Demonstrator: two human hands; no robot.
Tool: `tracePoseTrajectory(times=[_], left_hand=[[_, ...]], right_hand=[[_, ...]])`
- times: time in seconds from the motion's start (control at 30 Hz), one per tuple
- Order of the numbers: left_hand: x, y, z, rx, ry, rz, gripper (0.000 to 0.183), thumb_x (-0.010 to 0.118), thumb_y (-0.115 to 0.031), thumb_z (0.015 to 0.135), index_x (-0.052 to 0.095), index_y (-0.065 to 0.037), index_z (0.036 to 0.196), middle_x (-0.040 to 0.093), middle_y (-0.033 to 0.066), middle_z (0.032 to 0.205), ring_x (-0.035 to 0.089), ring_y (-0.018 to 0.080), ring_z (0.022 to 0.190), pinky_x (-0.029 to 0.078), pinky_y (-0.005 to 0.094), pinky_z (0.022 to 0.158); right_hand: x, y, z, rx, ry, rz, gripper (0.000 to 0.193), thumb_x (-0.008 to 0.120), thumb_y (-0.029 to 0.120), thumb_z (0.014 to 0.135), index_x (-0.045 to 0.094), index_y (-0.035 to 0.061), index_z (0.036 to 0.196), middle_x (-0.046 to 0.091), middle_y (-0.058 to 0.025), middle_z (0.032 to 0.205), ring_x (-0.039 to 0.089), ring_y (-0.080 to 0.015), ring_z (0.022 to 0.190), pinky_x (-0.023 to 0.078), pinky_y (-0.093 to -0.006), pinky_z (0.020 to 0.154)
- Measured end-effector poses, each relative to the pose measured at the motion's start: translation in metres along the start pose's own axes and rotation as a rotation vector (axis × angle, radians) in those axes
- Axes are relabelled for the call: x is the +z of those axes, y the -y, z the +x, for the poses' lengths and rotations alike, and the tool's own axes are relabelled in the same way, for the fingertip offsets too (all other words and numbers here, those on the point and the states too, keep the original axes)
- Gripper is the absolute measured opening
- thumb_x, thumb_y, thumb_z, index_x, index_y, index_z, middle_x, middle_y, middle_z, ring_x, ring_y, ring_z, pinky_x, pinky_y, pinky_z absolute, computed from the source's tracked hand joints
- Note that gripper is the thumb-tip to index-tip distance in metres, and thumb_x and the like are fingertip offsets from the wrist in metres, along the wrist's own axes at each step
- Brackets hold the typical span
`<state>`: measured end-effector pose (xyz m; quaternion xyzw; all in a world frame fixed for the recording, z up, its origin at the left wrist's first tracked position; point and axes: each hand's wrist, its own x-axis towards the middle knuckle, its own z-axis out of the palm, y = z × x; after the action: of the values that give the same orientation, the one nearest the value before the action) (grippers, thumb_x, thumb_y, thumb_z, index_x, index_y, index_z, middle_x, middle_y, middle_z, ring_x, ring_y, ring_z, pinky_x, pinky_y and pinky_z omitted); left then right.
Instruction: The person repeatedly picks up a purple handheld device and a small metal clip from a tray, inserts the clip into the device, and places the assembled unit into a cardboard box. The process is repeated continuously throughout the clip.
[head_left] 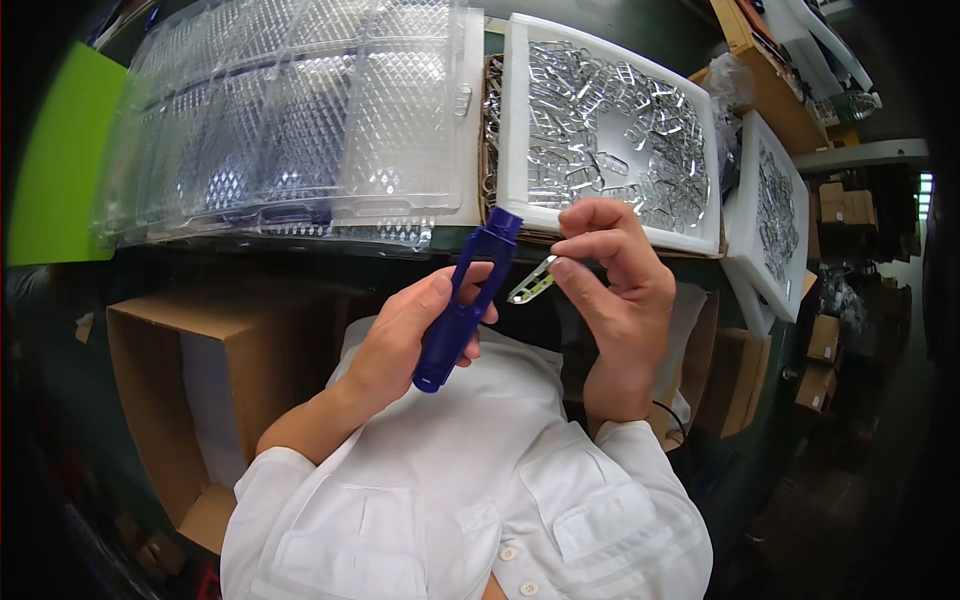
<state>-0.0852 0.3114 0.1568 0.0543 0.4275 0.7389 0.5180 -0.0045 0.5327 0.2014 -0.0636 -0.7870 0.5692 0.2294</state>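
My left hand [407, 318] is wrapped round a dark blue plastic housing [452, 335], long and tube-like, with a slot through its upper half and a narrower neck at the top. The housing tilts, its neck pointing up and to the right. Just right of the slot, my right hand [622, 285] pinches a small shiny metal clip [533, 282] by its upper end, between thumb and fingertips. A small gap shows between the clip and the housing. Beyond my right hand lies a white foam tray [512, 120] strewn with many similar metal clips [560, 110].
Clear plastic blister trays [400, 120] are stacked at the back left, beside a bright green panel [65, 160]. A second foam tray [745, 215] of clips leans at the right. Below the table edge stands an open cardboard box [165, 330] at left, with further boxes [735, 380] at right.
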Motion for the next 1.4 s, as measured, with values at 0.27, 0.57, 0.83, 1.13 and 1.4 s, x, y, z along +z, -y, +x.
tracePoseTrajectory(times=[0.27, 0.57, 0.83, 1.13, 1.4], left_hand=[[0.014, 0.008, 0.012, -0.091, 0.082, 0.152, 0.066, 0.052, -0.012, 0.09, 0.047, -0.005, 0.155, 0.068, 0.0094, 0.117, 0.065, 0.0103, 0.087, 0.056, 0.0256, 0.074], [0.013, 0.012, 0.009, -0.019, 0.008, 0.369, 0.06, 0.045, 0.002, 0.088, 0.052, 0.002, 0.147, 0.069, 0.0061, 0.106, 0.067, 0.01, 0.08, 0.056, 0.0249, 0.065], [0.003, 0.02, 0.014, 0.052, -0.054, 0.473, 0.051, 0.048, 0.002, 0.091, 0.057, 0.004, 0.141, 0.068, 0.0066, 0.098, 0.065, 0.0102, 0.076, 0.053, 0.0262, 0.063], [0.003, 0.026, 0.027, 0.315, -0.098, 0.716, 0.025, 0.064, -0.007, 0.101, 0.066, 0.003, 0.123, 0.07, 0.0121, 0.084, 0.068, 0.0135, 0.071, 0.053, 0.0296, 0.064], [0.015, 0.021, 0.034, 0.148, -0.075, 0.533, 0.023, 0.059, -0.015, 0.107, 0.07, 0.005, 0.11, 0.07, 0.0066, 0.077, 0.069, 0.0111, 0.068, 0.055, 0.0262, 0.063]], right_hand=[[0.01, 0.003, -0.015, 0.018, -0.006, -0.269, 0.013, 0.08, -0.006, 0.079, 0.073, -0.0005, 0.09, 0.067, -0.0176, 0.13, 0.065, -0.0302, 0.12, 0.049, -0.0405, 0.103], [0.028, -0.01, -0.02, -0.116, -0.014, -0.462, 0.013, 0.077, -0.003, 0.076, 0.066, 0.0003, 0.081, 0.067, -0.0188, 0.124, 0.068, -0.0352, 0.106, 0.058, -0.0409, 0.083], [0.033, -0.025, -0.016, -0.237, 0.11, -0.616, 0.017, 0.077, -0.002, 0.073, 0.061, 0.0017, 0.079, 0.063, -0.0196, 0.128, 0.065, -0.0377, 0.111, 0.056, -0.0443, 0.087], [0.038, -0.024, -0.026, -0.053, -0.116, -0.528, 0.043, 0.079, -0.002, 0.081, 0.058, 0.0032, 0.119, 0.064, -0.0204, 0.133, 0.069, -0.0329, 0.112, 0.059, -0.0389, 0.087], [0.029, -0.026, -0.028, 0.347, -0.059, 0.143, 0.04, 0.067, -0.008, 0.09, 0.049, -0.0007, 0.124, 0.069, -0.014, 0.12, 0.069, -0.0158, 0.105, 0.057, -0.0312, 0.09]])
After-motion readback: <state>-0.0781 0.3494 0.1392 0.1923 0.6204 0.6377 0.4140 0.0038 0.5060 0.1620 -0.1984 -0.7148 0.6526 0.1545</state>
